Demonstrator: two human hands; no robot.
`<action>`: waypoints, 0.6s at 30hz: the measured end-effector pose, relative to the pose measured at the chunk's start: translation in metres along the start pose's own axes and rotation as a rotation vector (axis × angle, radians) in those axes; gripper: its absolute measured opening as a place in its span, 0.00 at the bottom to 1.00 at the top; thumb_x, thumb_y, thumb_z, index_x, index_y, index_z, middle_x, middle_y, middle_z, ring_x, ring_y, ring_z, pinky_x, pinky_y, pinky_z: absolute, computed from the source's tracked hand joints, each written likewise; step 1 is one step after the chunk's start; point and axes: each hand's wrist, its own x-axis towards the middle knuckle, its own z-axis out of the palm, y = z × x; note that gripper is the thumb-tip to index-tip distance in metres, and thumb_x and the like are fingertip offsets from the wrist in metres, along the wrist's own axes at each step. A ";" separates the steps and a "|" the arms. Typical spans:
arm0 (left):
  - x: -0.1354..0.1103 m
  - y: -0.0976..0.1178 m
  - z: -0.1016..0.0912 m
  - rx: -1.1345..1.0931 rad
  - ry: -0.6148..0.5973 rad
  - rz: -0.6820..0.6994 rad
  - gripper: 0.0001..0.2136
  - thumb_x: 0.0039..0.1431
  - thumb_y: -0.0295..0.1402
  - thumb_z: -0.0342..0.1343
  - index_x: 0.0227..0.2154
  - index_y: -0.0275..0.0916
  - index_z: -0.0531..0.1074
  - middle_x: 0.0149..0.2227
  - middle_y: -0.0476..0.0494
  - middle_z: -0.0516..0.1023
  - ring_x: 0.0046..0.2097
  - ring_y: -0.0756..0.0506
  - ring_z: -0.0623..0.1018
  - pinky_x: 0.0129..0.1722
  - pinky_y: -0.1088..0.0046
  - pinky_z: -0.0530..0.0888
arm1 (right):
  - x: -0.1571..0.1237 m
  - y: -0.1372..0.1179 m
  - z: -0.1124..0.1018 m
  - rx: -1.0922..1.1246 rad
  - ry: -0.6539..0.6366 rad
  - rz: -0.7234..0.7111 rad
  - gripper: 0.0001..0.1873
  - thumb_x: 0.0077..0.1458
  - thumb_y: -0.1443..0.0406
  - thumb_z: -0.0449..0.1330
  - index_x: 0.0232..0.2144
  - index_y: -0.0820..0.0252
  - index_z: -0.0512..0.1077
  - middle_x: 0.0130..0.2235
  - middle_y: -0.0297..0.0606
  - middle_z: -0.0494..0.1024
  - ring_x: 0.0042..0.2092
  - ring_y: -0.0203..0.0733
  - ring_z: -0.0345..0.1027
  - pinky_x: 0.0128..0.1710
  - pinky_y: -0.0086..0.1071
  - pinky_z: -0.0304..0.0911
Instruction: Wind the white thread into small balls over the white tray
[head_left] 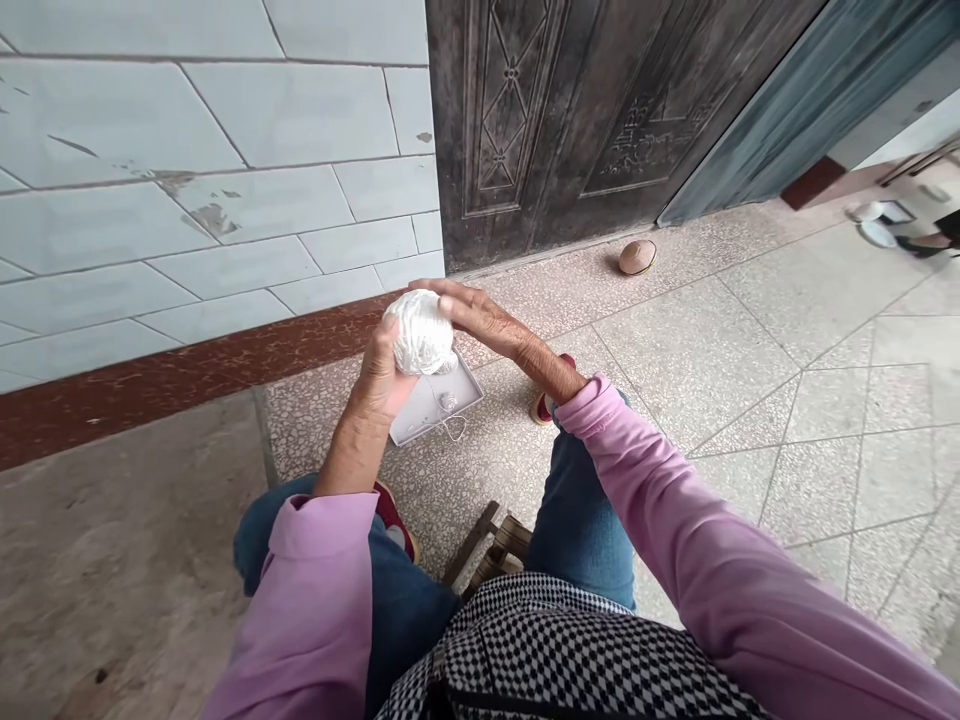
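Observation:
A ball of white yarn [421,335] rests in my left hand [377,378], whose thumb and fingers close around its left side and underside. My right hand [484,318] reaches over from the right, its fingers stretched out along the ball's upper right side and touching or nearly touching it. Whether a strand runs between those fingers is too fine to tell. Below, a shallow light-grey box [471,388] lies on the floor, partly hidden by the ball and my left hand. A small white clump of yarn [448,401] sits inside it, with a loose strand looping over the edge.
A tiled wall [225,120] with a red-brown baseboard is ahead on the left. Beside it are a dark carved door [540,110] and a blue-grey curtain [795,110]. A round tan object [637,257] lies near the door. A wooden stool [495,548] shows between my legs.

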 end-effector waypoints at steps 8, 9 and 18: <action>0.007 0.001 -0.013 -0.025 -0.006 -0.040 0.49 0.61 0.83 0.75 0.64 0.44 0.86 0.51 0.28 0.92 0.60 0.21 0.94 0.41 0.56 0.92 | -0.001 0.046 0.012 0.052 -0.060 0.202 0.27 0.75 0.59 0.81 0.68 0.59 0.79 0.51 0.41 0.93 0.48 0.45 0.89 0.46 0.35 0.92; 0.008 0.001 -0.016 -0.023 0.001 -0.043 0.49 0.60 0.83 0.75 0.64 0.44 0.86 0.51 0.27 0.92 0.60 0.21 0.94 0.40 0.56 0.92 | 0.000 0.052 0.015 0.038 -0.091 0.190 0.29 0.75 0.56 0.83 0.67 0.58 0.78 0.46 0.38 0.91 0.44 0.43 0.88 0.42 0.32 0.90; 0.009 0.010 -0.019 0.002 0.155 0.096 0.42 0.61 0.81 0.77 0.53 0.44 0.88 0.56 0.27 0.92 0.66 0.23 0.91 0.51 0.56 0.94 | -0.001 0.055 0.024 -0.032 0.046 0.162 0.19 0.81 0.70 0.71 0.69 0.62 0.79 0.47 0.41 0.92 0.42 0.41 0.87 0.30 0.23 0.77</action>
